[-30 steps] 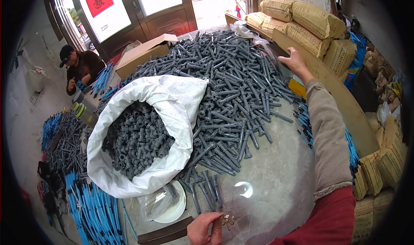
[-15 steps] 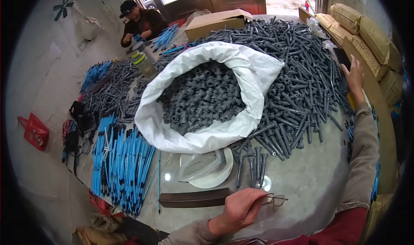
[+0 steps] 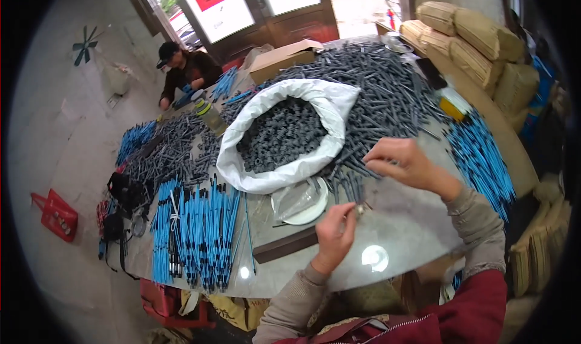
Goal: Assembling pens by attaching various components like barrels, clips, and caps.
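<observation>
My left hand is closed in a pinch above the near part of the table. A thin-framed pair of glasses pokes out past its fingertips, small and blurred now. To the right and a little farther off, my right hand hangs in the air, thumb and fingers bent but apart, with nothing visible in it. Several grey plastic tubes lie just beyond my hands. Beside my left hand are a dark brown bar and a white plate with a clear plastic bag on it.
A white sack of grey fittings stands mid-table amid heaped grey tubes. Blue rods lie in bundles at left and right. A black phone rests at the right edge. Another person works at the far left.
My right hand has left the spot beside the phone and come in near my left. The left hand, with the glasses, has lifted farther over the table. The whole view has shifted.
</observation>
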`<state>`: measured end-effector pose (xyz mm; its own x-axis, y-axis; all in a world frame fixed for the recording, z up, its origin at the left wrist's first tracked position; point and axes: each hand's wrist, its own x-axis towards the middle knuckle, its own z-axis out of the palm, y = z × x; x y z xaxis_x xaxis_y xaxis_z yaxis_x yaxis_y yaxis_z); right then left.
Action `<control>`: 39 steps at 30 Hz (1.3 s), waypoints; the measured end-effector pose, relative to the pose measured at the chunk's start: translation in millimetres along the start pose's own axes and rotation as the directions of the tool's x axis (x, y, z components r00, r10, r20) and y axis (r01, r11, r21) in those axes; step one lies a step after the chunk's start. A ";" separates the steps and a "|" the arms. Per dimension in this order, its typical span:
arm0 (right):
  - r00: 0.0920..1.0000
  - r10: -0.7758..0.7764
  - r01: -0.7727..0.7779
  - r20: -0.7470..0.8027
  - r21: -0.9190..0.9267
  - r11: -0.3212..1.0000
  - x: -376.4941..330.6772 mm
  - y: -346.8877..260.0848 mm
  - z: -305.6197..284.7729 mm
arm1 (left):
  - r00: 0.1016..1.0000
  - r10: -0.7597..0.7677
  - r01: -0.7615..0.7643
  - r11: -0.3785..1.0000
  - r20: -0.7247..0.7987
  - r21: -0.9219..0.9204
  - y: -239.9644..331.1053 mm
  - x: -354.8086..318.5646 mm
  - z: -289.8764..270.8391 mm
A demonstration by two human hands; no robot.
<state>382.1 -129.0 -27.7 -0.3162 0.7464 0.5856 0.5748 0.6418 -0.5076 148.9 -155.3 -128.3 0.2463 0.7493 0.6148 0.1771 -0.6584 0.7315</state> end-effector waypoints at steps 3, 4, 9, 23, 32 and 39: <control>0.999 0.001 0.000 0.040 -0.014 1.000 -27.3 -41.0 8.5 | 1.000 0.001 0.000 1.000 0.021 -0.023 16.7 -13.4 -16.9; 0.997 -0.018 0.019 0.069 -0.007 1.000 -35.5 -54.7 13.4 | 1.000 -0.002 0.002 1.000 0.013 -0.017 22.0 -21.5 -26.5; 0.991 -0.022 0.033 0.131 -0.077 0.996 -78.8 -119.3 40.6 | 0.997 -0.066 0.066 0.998 0.035 -0.001 54.7 -74.1 -69.2; 0.669 0.148 -0.343 0.729 0.126 0.931 -237.8 -210.4 158.5 | 0.435 -0.747 0.893 0.288 0.502 -0.345 114.8 -317.6 -147.5; 0.705 0.260 -0.633 0.660 0.420 0.651 -277.5 -226.3 149.2 | 0.537 -0.608 0.835 0.284 0.584 -0.472 129.1 -333.9 -153.2; 0.752 0.339 -0.605 0.565 0.386 0.697 -307.7 -215.3 143.7 | 0.438 -0.762 0.896 0.326 0.478 -0.302 126.4 -314.8 -151.8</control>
<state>247.1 -471.5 -189.5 -0.4694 0.8785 -0.0890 0.3001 0.0639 -0.9518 -50.9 -463.6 -184.6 0.4284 0.7954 -0.4288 -0.0096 0.4785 0.8780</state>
